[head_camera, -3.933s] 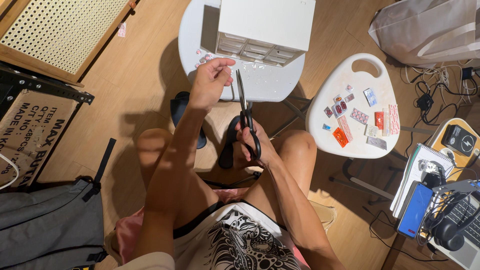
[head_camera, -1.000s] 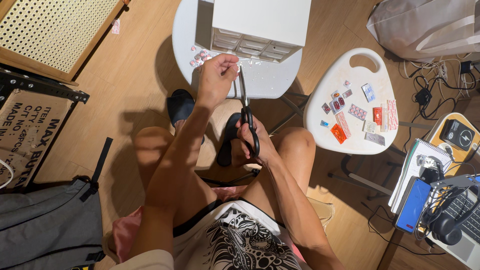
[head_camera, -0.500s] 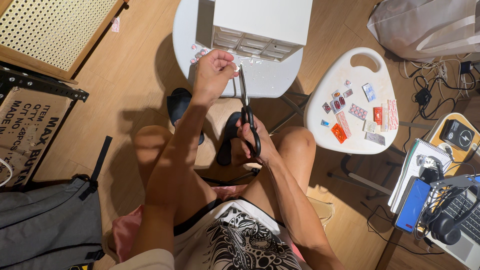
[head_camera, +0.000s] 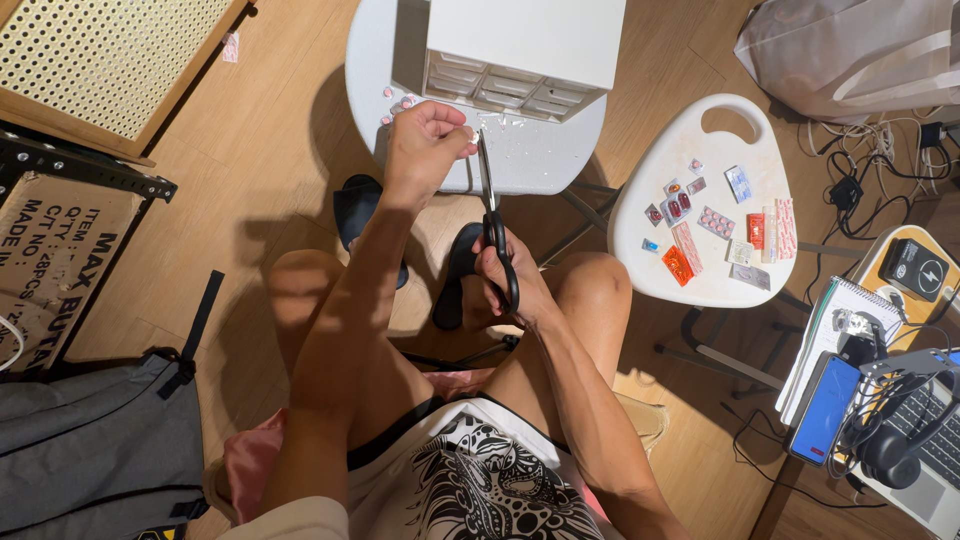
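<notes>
A grey bag (head_camera: 95, 455) lies on the floor at far left. The left hand (head_camera: 425, 140) is closed in a pinch on a small strip of pills (head_camera: 468, 143), too small to make out well; since half a second ago it has barely shifted, staying just over the near edge of the round table (head_camera: 370, 60), where cut bits (head_camera: 395, 97) lie by the white drawer box (head_camera: 515, 45). Beside it, the scissors (head_camera: 490, 200) point up at the pinched strip, blades nearly together now, so a snip looks to be just finishing. The right hand (head_camera: 515, 285) is curled through the black handles, above the knees, much as before. Further right, the white stool (head_camera: 725, 125) carries the same spread of blister packs (head_camera: 715, 222), untouched, so cutting goes on one piece at a time
</notes>
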